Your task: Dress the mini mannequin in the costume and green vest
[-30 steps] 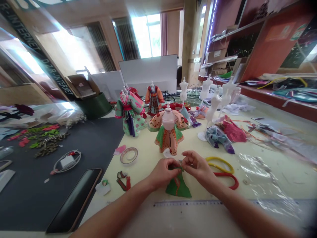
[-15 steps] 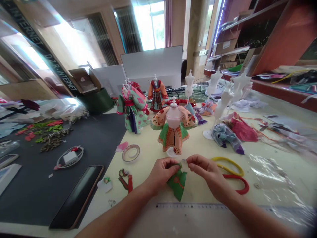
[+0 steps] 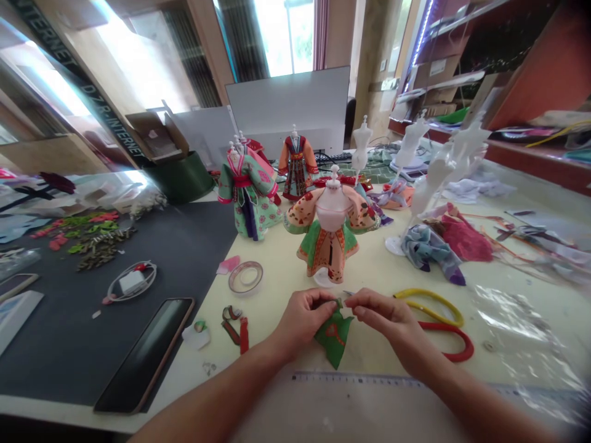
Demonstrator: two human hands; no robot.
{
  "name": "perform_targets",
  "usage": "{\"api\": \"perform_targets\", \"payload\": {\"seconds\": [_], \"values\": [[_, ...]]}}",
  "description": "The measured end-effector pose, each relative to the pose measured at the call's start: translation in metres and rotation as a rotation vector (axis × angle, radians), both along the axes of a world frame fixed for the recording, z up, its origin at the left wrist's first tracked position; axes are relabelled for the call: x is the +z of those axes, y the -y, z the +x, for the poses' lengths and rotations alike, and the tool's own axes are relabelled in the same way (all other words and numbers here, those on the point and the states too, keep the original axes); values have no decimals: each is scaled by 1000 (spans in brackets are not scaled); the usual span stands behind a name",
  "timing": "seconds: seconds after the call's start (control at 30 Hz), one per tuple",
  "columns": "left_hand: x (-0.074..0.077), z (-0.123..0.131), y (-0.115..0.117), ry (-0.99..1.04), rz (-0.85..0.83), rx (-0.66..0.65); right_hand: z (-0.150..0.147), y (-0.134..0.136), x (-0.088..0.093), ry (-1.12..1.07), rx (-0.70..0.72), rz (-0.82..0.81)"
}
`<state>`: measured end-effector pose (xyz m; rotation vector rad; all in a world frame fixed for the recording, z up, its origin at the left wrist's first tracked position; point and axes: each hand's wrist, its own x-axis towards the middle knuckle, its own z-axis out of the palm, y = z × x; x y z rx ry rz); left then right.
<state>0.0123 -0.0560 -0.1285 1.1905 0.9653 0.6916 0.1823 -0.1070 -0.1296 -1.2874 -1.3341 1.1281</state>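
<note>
My left hand (image 3: 302,320) pinches the top edge of a small green doll garment (image 3: 335,338) with a red pattern, holding it just above the cream table (image 3: 277,277). My right hand (image 3: 385,320) is closed at the same top edge, fingertips pinched beside a thin metal tip that I cannot make out. Right behind both hands stands a small pink mannequin (image 3: 332,237) dressed in an orange and green dress.
A clear ruler (image 3: 392,381) lies along the near edge. Yellow and red bands (image 3: 438,320) lie right of my hands; a tape roll (image 3: 245,277), red strap (image 3: 237,326) and phone (image 3: 145,354) lie left. More dressed mannequins (image 3: 249,191) and bare white ones (image 3: 431,184) stand behind.
The green garment, hanging straight between both hands a second ago, now hangs tilted from my left hand. The camera has tipped, so the hands sit slightly lower.
</note>
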Motion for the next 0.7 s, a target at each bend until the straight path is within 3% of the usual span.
{"api": "perform_targets", "payload": {"seconds": [0.4,0.7], "values": [[-1,0,2,-32,59,-7,-2,-1,-1,40,52,42],[-3,0,3,-110,211,-13,-3,0,-1,96,19,76]]}}
